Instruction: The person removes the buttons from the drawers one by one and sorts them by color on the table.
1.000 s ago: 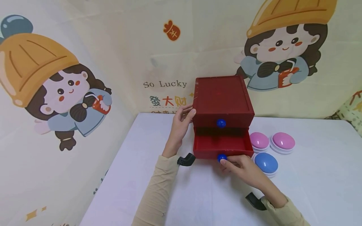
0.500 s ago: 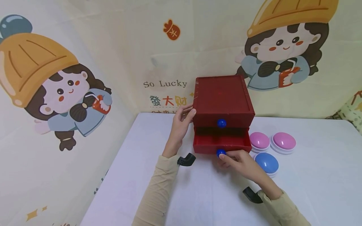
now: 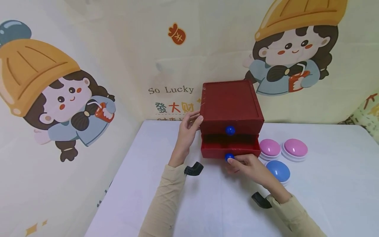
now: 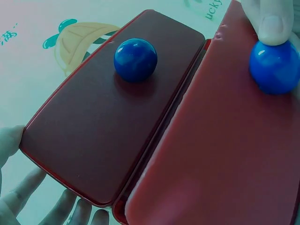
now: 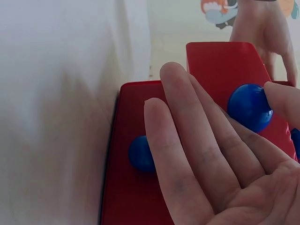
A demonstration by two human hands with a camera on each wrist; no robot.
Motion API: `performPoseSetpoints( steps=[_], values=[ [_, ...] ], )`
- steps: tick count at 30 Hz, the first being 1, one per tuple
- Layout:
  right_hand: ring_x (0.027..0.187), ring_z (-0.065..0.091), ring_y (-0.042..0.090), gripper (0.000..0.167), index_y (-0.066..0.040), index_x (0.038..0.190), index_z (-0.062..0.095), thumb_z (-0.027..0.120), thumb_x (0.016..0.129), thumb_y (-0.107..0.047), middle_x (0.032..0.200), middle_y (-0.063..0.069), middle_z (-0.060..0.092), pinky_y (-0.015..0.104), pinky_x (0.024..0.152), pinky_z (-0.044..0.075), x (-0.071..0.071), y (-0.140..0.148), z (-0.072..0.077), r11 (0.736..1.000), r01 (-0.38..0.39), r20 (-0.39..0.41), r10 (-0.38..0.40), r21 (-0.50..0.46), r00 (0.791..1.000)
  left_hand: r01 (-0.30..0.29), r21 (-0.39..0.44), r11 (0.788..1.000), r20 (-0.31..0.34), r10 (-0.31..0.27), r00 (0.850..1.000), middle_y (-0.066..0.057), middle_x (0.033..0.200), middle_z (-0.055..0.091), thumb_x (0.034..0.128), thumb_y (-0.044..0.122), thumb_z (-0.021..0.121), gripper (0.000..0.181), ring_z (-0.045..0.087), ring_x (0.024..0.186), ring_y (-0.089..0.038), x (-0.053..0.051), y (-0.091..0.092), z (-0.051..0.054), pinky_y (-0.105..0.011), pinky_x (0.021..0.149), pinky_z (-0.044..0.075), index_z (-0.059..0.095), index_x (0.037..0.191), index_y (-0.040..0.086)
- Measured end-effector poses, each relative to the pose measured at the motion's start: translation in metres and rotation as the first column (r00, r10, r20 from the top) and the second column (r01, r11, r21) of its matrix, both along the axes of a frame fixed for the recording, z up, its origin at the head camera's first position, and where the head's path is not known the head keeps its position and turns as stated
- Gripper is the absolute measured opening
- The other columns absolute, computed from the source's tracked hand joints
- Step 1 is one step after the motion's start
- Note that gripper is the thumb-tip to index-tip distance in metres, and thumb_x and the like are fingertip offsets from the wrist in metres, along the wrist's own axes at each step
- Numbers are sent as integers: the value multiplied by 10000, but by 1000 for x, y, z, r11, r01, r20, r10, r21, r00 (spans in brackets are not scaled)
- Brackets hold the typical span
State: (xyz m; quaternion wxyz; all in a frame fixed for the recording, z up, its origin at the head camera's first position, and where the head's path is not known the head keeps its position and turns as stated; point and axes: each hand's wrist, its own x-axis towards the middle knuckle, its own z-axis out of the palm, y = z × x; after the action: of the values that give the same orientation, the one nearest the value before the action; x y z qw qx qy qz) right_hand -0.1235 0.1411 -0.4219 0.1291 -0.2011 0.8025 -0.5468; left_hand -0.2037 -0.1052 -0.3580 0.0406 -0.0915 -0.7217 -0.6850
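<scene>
A dark red two-drawer box (image 3: pixel 231 102) stands against the back of the white table. Its upper drawer is closed, with a round blue knob (image 3: pixel 230 130) on the front. The lower drawer (image 3: pixel 214 153) is partly out, and its inside looks dark with nothing visible in it. My right hand (image 3: pixel 251 168) pinches the lower drawer's blue knob (image 3: pixel 228 157) between thumb and finger, the other fingers stretched out in the right wrist view. Against the box's left side rests my left hand (image 3: pixel 186 135), with its thumb at the front edge and its fingers (image 4: pixel 58 206) spread along the side.
Right of the box sit two pink dome buttons, one close to it (image 3: pixel 269 147) and one farther right (image 3: pixel 295 147), with a blue dome button (image 3: pixel 278 170) in front. A patterned cloth (image 3: pixel 177 72) with cartoon figures hangs behind the table.
The right hand has pushed the lower drawer part of the way back into the box. The left hand has stayed at the box's side. The head view has shifted slightly.
</scene>
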Motion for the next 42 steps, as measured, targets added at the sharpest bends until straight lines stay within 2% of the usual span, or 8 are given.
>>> performPoseSetpoints(
  steps=[8, 16, 21, 32, 42],
  values=[
    [858, 744, 268, 368, -15, 1133, 713, 562, 1015, -328, 908, 62, 770, 341, 823, 587, -7, -3, 0, 1000, 29, 30, -30, 7, 999, -5, 4, 1000, 11, 5, 1000, -20, 1298, 587, 965, 374, 635, 408, 582, 1216, -172, 1, -2, 2, -389, 1010, 505, 564, 1334, 215],
    [870, 744, 296, 370, -49, 1118, 729, 557, 1014, -359, 955, 92, 766, 282, 807, 581, -14, -4, 0, 998, 63, 64, -62, -5, 996, 0, 9, 1000, 23, 0, 1000, -20, 1302, 586, 961, 380, 641, 418, 582, 1217, -172, 0, 0, 1, -390, 1013, 502, 564, 1340, 221],
    [870, 736, 357, 393, 3, 1108, 716, 570, 1009, -349, 984, 168, 753, 316, 786, 598, -18, -5, 0, 996, 75, 93, -71, -44, 993, 4, 17, 1000, 6, -4, 1000, -27, 1287, 591, 964, 357, 642, 396, 590, 1198, -174, 0, 0, -1, -384, 1006, 504, 576, 1324, 205],
    [894, 724, 403, 421, 92, 1157, 662, 558, 1022, -292, 1048, 267, 717, 338, 792, 601, -27, -7, -4, 989, 87, 100, -75, -121, 992, 8, 37, 999, -4, -8, 1000, -30, 1283, 590, 971, 325, 639, 375, 592, 1196, -171, -1, 1, -1, -378, 999, 508, 579, 1317, 195],
    [924, 719, 401, 440, 70, 1168, 665, 556, 1019, -330, 1046, 229, 730, 290, 798, 594, -32, -8, -6, 987, 114, 119, -100, -116, 988, 13, 42, 999, -17, -13, 1000, -39, 1275, 594, 977, 314, 632, 369, 594, 1185, -174, -1, 1, -1, -377, 1002, 503, 579, 1317, 179]
  ],
)
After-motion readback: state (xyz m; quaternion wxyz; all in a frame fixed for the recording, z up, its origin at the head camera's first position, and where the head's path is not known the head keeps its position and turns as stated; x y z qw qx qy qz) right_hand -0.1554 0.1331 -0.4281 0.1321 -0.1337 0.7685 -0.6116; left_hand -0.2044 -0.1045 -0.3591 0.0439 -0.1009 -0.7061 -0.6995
